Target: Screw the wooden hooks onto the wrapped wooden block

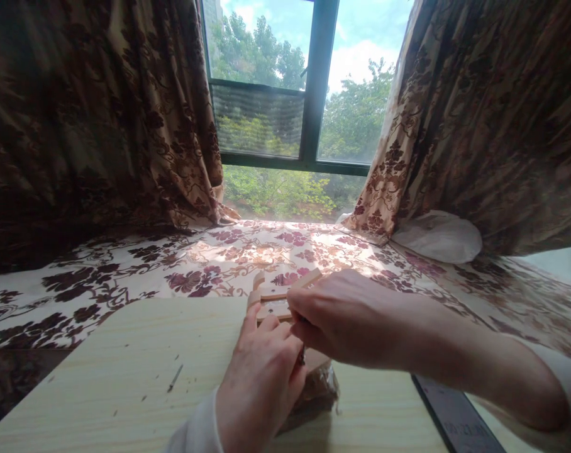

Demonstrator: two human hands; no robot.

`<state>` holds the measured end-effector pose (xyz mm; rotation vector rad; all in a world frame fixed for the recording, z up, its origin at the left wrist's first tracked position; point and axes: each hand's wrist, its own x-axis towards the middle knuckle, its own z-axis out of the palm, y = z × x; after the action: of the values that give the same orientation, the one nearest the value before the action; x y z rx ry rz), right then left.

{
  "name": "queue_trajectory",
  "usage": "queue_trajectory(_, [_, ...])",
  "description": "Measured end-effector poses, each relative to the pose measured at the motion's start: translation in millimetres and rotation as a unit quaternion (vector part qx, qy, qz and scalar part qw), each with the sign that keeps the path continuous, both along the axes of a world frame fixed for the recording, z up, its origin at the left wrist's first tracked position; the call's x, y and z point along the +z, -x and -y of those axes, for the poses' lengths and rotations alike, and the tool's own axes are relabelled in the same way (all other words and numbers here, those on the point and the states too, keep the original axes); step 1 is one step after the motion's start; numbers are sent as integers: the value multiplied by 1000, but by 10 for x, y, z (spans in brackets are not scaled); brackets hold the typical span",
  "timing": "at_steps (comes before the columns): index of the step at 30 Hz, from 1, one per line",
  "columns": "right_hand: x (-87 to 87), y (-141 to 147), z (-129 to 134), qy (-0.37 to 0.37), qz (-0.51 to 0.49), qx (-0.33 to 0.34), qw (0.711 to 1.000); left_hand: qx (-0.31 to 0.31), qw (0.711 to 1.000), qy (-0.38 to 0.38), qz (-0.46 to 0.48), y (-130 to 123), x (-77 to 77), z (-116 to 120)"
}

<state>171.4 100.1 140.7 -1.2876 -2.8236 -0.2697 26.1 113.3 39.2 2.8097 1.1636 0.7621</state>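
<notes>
"Right, pale wooden piece [266, 293] up at the far edge of the desk [163, 340], and both hands are on it!"

"Left hand [269, 355] first: palm down, coming in from below, index finger stretched along the wood's side, the others curled over its near part. It's got hold. Why like that?"

"To steady it, I'd say; a brace on the near side should stop it skidding or twisting under the other hand."

"And the right hand [335, 311]?"

"Folded nearly into a fist, knuckles up, thumb and forefinger drawn together right over the wood. Whether something's pinched inside, I can't tell; the fingers hide it."

"Look at that forearm, slanting in from the right, wrist fairly straight!"

"Good for pressing down, perhaps. Meanwhile the clear plastic packet [326, 385] lies just beside the left hand, probably for easy reach, and the dark flat device [455, 412] sits beneath the right forearm."
</notes>
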Motion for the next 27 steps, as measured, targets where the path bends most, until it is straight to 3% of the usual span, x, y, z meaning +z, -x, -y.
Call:
queue_trajectory(6, [13, 14, 1, 16, -86, -22, 996, 21, 995, 43, -82, 124, 122, 22])
queue_trajectory(13, [-301, -6, 7, 32, -302, -58, 951, 11, 993, 44, -107, 84, 82, -5])
queue_trajectory(20, [-367, -58, -14, 51, -336, -60, 938, -9, 996, 29, -79, 108, 160, 38])
queue_trajectory(27, [-409, -118, -65, 53, -354, -77, 930, -17, 999, 11, -49, 44, 140, 4])
